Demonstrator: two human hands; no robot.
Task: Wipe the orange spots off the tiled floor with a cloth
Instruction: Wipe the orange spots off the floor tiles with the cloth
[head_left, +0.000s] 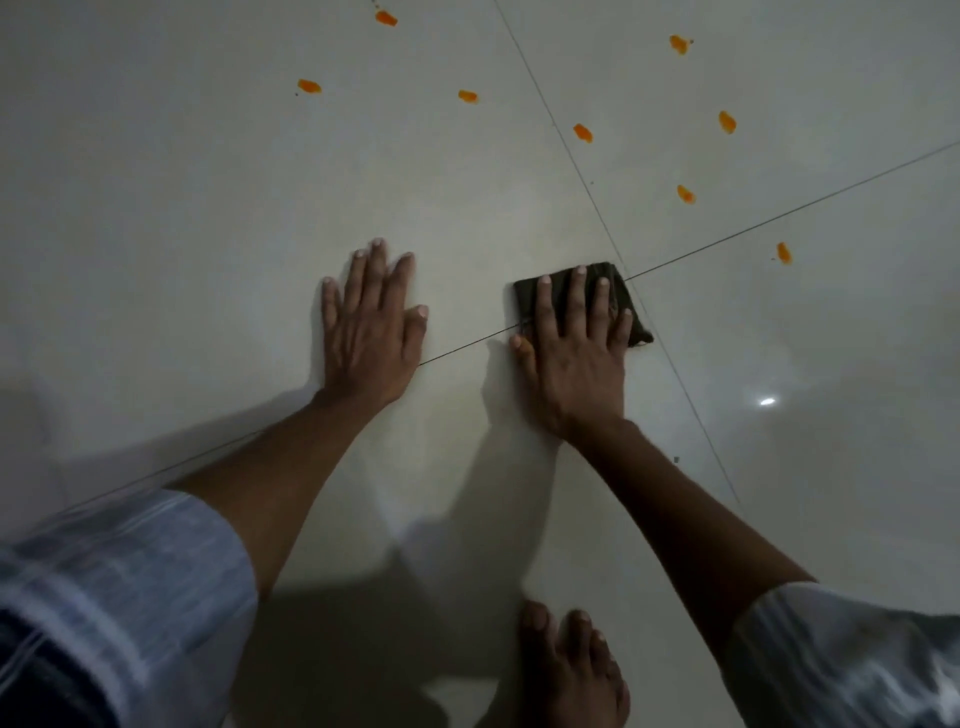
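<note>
Bare foot standing nearest. Right hand, fingers straight, is pressing dark cloth flat onto floor; left hand lying flat, open, holding nothing. Orange spots lying beyond cloth.

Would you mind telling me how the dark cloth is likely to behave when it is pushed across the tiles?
The cloth is probably floppy: it lies crumpled under the flat right hand. It likely slides easily, since the tiled floor looks glossy. It may bunch at its loose edge, so a flat palm seems wise.
</note>
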